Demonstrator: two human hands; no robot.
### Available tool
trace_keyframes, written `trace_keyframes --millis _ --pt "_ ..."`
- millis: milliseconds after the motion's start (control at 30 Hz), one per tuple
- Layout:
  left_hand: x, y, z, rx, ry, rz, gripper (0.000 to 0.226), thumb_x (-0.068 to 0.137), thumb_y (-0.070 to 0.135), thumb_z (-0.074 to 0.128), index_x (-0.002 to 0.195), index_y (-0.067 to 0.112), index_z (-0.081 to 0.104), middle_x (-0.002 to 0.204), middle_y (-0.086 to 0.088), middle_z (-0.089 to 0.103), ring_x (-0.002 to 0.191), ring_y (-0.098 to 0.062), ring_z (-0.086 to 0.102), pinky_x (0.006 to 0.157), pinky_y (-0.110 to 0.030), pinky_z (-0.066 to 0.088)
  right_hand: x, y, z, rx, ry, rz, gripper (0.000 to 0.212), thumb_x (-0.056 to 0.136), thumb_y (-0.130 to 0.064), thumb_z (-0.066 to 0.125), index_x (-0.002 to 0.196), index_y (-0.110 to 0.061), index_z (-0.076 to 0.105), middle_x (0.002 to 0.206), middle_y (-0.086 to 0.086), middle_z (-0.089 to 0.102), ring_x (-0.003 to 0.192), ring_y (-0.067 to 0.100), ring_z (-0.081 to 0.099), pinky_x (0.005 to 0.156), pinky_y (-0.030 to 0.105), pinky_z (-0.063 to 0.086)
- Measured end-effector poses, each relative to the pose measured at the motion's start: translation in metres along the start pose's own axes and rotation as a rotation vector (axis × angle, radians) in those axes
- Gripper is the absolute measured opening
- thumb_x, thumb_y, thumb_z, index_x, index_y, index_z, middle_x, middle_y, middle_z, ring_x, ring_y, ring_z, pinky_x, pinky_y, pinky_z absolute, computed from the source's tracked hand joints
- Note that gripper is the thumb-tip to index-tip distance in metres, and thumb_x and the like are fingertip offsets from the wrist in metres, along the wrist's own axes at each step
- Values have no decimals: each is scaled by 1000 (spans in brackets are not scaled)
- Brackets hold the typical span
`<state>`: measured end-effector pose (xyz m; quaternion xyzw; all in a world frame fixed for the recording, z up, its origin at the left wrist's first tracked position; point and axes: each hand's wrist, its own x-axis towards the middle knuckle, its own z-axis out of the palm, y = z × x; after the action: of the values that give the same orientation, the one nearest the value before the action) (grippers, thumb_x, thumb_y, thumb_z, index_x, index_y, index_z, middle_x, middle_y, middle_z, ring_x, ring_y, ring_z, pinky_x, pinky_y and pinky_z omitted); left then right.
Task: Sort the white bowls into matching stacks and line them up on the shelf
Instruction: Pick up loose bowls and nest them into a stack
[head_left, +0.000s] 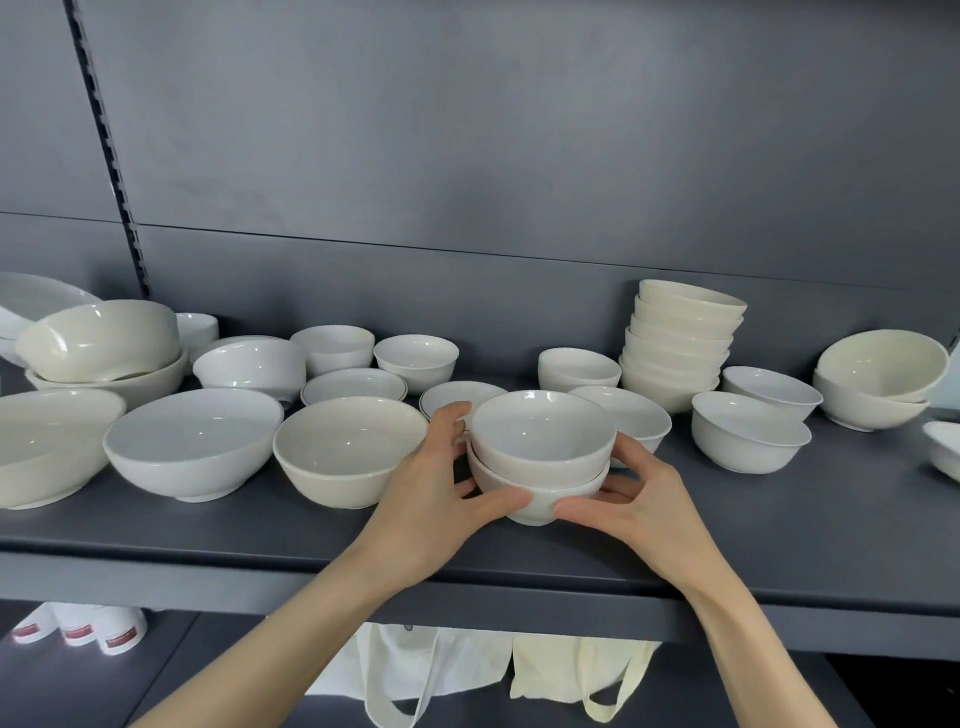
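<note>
On the matte grey metal shelf (260, 535), wide glossy white ceramic bowls (192, 441) sit at the left. Toward the middle front, the left hand (431, 488) and right hand (644, 499) cup a nested pair of small round white bowls (540, 457), each grip curled round its sides, thumbs on the lower bowl. A tall leaning stack of cream bowls (675, 353) stands behind, further right.

There is only 1 view. The camera sits on the person's head and is close to the front edge of the grey shelf (260, 530). It looks forward and a little down, straight at the grey back wall (519, 156). A lower shelf (78, 686) shows under the front edge, at the bottom of the view.
</note>
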<state>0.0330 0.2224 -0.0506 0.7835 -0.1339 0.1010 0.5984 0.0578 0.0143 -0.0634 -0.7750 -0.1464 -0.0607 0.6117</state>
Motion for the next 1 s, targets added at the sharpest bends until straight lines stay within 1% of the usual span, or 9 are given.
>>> trace_keyframes --millis 67,100,200,267,333,533,667,900,1000 --pt "0 -1 2 -41 2 -48 75 73 16 81 126 35 31 109 31 46 105 6 54 91 -14 48 0 0 -1 2 -7 3 68 62 -5 86 116 -35 57 103 -24 69 95 5 68 75 15 53" --pt "-1 -1 3 -58 -10 -62 73 73 16 81 125 34 31 110 30 48 104 4 55 90 -14 47 0 1 -1 3 -10 3 68 62 -4 86 117 -34 57 103 -24 69 96 5 68 76 15 53" --pt "-1 -3 4 -149 -62 -68 53 76 10 78 114 33 48 118 17 61 101 5 62 78 -9 50 0 0 0 18 -7 5 68 63 -2 85 118 -29 58 103 -23 70 96 5 68 75 14 52" --pt "-2 -4 5 -215 -63 -65 51 78 5 75 112 35 51 118 13 64 102 1 65 75 -9 49 0 -1 0 32 -7 4 66 62 0 85 116 -29 59 102 -22 70 95 4 68 74 13 52" --pt "-3 -4 6 -246 -36 -68 53 77 4 75 112 37 53 116 13 65 101 -4 66 75 -10 50 0 0 -1 46 -8 9 64 62 2 84 113 -28 61 101 -20 72 95 4 69 73 13 52" --pt "-6 -2 9 -257 11 -71 53 75 1 76 107 38 56 111 13 68 102 -7 67 76 -12 50 -1 -1 -2 44 4 -4 59 60 2 85 108 -27 64 101 -14 73 92 5 70 71 13 52" --pt "-12 4 11 -260 27 -61 53 75 0 76 109 36 57 112 9 69 102 -8 67 76 -13 51 -3 -5 -3 34 3 -22 58 59 1 86 104 -29 65 97 -19 73 88 1 69 68 10 51" --pt "-24 17 10 -245 88 -9 55 73 0 78 103 40 56 100 18 71 95 -5 69 73 -12 51 -8 -15 -3 63 15 -72 55 58 5 84 99 -27 66 101 -12 72 85 -1 69 66 10 51" --pt "-27 24 6 -232 109 1 57 73 3 79 115 35 57 108 9 72 98 -11 69 78 -17 53 -6 -25 -3 48 -10 -100 56 58 3 85 102 -27 65 103 -11 71 85 0 69 66 10 51"
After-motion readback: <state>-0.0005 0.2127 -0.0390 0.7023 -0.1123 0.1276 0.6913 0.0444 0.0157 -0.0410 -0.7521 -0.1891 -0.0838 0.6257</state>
